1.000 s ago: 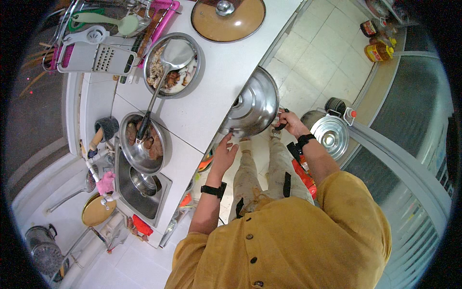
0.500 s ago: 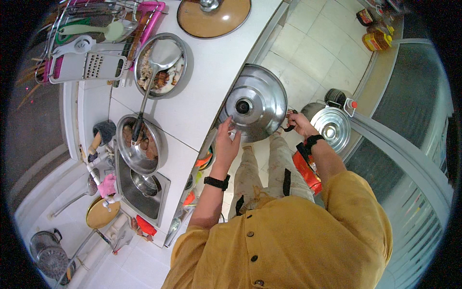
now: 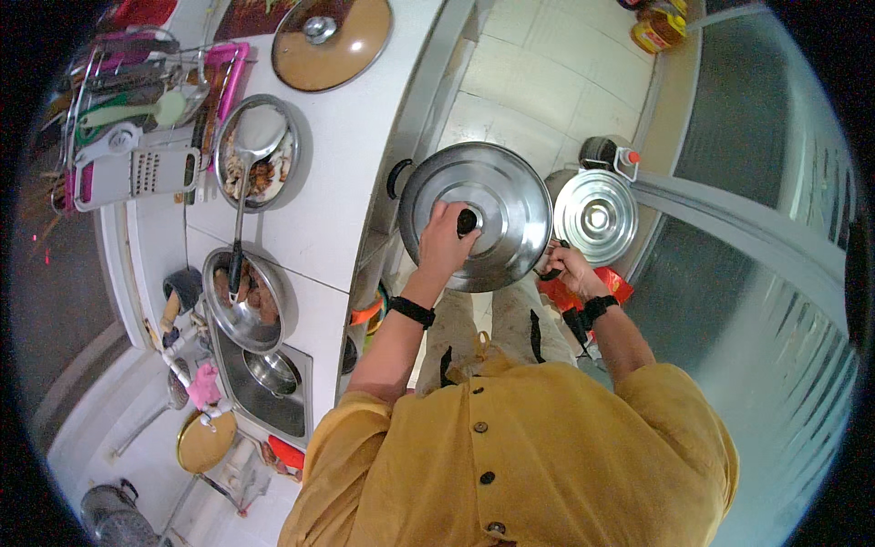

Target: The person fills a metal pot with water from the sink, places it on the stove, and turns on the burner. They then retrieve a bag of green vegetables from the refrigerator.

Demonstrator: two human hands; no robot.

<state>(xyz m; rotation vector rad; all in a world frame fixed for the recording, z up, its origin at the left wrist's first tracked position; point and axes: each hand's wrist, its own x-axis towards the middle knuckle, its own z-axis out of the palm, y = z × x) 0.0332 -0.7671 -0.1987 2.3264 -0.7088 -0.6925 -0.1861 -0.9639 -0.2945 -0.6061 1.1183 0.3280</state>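
A large steel pot with a domed steel lid (image 3: 510, 196) is held level in front of my legs, beside the counter. My left hand (image 3: 444, 244) is closed round the black knob (image 3: 467, 221) in the middle of the lid. At the pot's near right side, my right hand (image 3: 571, 271) is wrapped round a black side handle (image 3: 550, 273). The opposite black handle (image 3: 398, 179) sticks out toward the counter. What the pot holds is hidden under the lid.
On the white counter (image 3: 328, 164) at left stand a bowl (image 3: 290, 137) with food and a ladle, and a steel bowl (image 3: 276, 314) with meat. A glass lid (image 3: 351, 41) lies farther back. By the sliding door are a shiny steel lid (image 3: 597, 219) and a bottle (image 3: 611, 153).
My left hand has gone from the lid's near edge onto its knob. The pot with its lid has swung away from the counter, and its far handle now shows. My right hand stays on its handle.
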